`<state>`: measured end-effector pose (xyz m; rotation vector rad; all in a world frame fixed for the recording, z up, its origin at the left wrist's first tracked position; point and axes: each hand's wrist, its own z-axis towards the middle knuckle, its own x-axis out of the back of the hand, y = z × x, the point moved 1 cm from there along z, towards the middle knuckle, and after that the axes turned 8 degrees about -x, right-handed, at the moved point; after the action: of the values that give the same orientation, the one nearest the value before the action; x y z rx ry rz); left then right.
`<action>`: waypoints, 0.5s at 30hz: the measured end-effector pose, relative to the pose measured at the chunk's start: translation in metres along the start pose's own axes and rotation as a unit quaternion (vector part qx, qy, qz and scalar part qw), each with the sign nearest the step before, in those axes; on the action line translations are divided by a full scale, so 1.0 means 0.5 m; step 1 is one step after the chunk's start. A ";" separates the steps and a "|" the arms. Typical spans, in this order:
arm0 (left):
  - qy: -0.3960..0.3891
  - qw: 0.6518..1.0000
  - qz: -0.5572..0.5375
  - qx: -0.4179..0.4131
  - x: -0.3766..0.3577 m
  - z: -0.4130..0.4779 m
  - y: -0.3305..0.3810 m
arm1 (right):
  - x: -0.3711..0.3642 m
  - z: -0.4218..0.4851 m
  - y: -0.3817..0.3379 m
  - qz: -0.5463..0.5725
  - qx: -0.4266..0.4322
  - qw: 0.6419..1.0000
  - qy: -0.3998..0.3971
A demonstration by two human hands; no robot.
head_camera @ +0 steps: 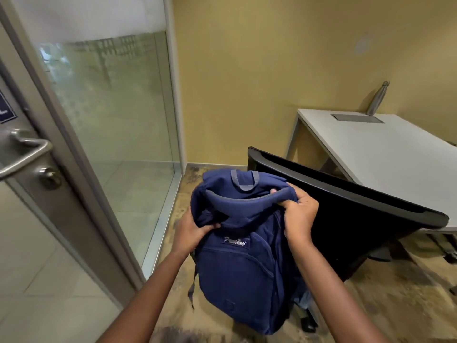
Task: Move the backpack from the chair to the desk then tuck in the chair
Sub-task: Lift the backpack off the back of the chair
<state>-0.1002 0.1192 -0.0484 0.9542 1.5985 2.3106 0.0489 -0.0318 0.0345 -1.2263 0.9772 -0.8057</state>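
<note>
Head view: both hands, left (190, 227) and right (300, 214), clamped on the backpack (237, 268) top, held beside the chair (346, 209); chair back stands between backpack and surface (385, 154); bottle (377, 97) at its far edge.

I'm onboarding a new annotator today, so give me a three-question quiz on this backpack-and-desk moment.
1. True or false: the navy blue fabric backpack already lies on the white rectangular desk.
2. Which thing stands on the desk's far edge? A) a silver metal bottle B) a red mug C) a laptop
3. Fill in: the left hand and right hand grip the backpack near its ____ end.

Key:
1. False; both hands hold it up beside the black office chair.
2. A, the silver metal bottle.
3. Top.
</note>
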 end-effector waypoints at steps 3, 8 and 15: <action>0.055 0.998 0.003 0.037 0.008 0.010 -0.004 | -0.017 0.001 0.002 -0.008 0.005 1.000 -0.011; 0.111 0.993 0.004 0.026 0.025 0.043 -0.010 | -0.051 0.030 0.012 -0.012 0.006 1.000 0.008; 0.147 0.989 0.006 0.009 0.088 0.123 -0.016 | -0.131 0.074 0.033 -0.007 0.005 1.000 0.017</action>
<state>-0.0999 0.1913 -0.0240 0.6513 1.7231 2.5456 0.0578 0.0448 0.0311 -1.2150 0.9915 -0.8454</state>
